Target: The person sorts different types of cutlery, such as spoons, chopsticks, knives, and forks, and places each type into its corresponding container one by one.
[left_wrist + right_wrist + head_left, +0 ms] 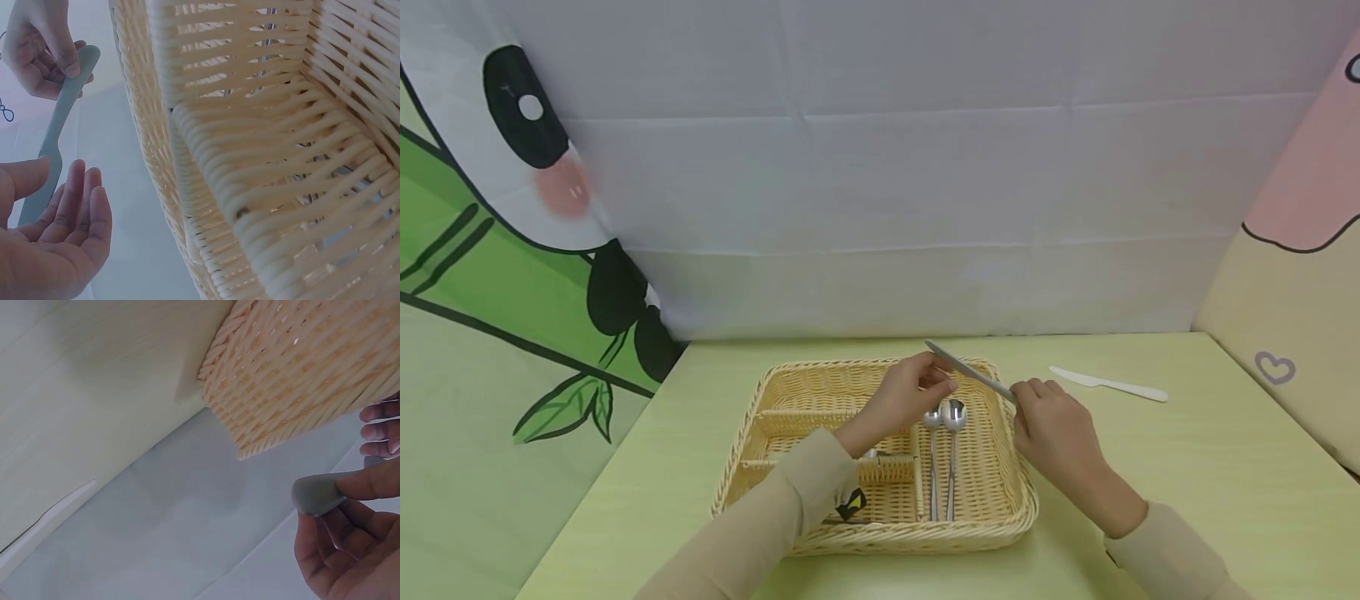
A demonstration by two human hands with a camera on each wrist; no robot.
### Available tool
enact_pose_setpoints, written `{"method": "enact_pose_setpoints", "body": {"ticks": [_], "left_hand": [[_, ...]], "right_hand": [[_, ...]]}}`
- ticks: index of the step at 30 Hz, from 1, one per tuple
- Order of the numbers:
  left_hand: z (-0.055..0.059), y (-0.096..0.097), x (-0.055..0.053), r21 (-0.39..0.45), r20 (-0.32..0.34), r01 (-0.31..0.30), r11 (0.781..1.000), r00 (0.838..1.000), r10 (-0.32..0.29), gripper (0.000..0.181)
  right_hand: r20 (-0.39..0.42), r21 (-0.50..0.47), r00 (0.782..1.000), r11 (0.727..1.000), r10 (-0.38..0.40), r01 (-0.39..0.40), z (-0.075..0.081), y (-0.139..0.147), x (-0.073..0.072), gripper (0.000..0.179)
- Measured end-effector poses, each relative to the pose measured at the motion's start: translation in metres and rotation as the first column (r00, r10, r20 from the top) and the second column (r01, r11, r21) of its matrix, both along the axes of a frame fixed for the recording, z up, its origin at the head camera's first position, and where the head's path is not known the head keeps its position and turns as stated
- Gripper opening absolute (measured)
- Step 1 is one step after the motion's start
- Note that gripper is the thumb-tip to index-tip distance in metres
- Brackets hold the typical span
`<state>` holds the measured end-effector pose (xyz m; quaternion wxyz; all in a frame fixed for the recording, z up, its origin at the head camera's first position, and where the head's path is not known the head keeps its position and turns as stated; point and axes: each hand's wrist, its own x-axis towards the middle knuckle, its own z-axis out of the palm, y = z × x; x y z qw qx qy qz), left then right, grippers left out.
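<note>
A grey table knife (pixel 970 372) is held over the right back part of the wicker basket (pixel 1026 508). My right hand (pixel 1060 429) pinches its handle end between thumb and fingers, as the right wrist view also shows with the rounded grey handle (pixel 317 495). Beside the blade is my left hand (pixel 910 387), its fingers loosely bent; in the left wrist view, the blade (pixel 47 181) passes between the left thumb and fingers, which do not close round it. Two metal spoons (pixel 953 417) lie side by side in the basket's right compartment, bowls toward the back.
A white knife (pixel 1108 384) lies on the table (pixel 1210 467) right of the basket. Woven dividers (pixel 887 472) split the basket into compartments, with some metal cutlery partly hidden under the left arm. A white cloth backdrop (pixel 925 183) rises behind, printed cloths at both sides.
</note>
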<state>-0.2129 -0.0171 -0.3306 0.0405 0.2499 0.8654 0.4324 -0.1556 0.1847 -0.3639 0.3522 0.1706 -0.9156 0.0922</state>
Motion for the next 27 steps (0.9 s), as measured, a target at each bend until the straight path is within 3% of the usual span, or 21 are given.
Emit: {"method": "enact_pose_setpoints", "body": {"ticks": [9, 21, 27], "left_hand": [[0.002, 0.003, -0.001, 0.108, 0.073, -0.042, 0.993, 0.997, 0.035, 0.019], [0.006, -0.001, -0.001, 0.21, 0.004, -0.004, 0.978, 1.0, 0.004, 0.011], [0.012, 0.0, -0.001, 0.21, -0.024, 0.003, 0.978, 1.0, 0.002, 0.009]], "right_hand": [[0.024, -0.007, 1.0, 1.0, 0.02, -0.019, 0.001, -0.003, 0.001, 0.013], [-0.011, -0.001, 0.998, 0.998, 0.056, -0.056, 0.002, -0.005, 0.0, 0.015], [-0.018, -0.018, 0.997, 0.997, 0.07, -0.07, 0.003, -0.007, -0.002, 0.019]]}}
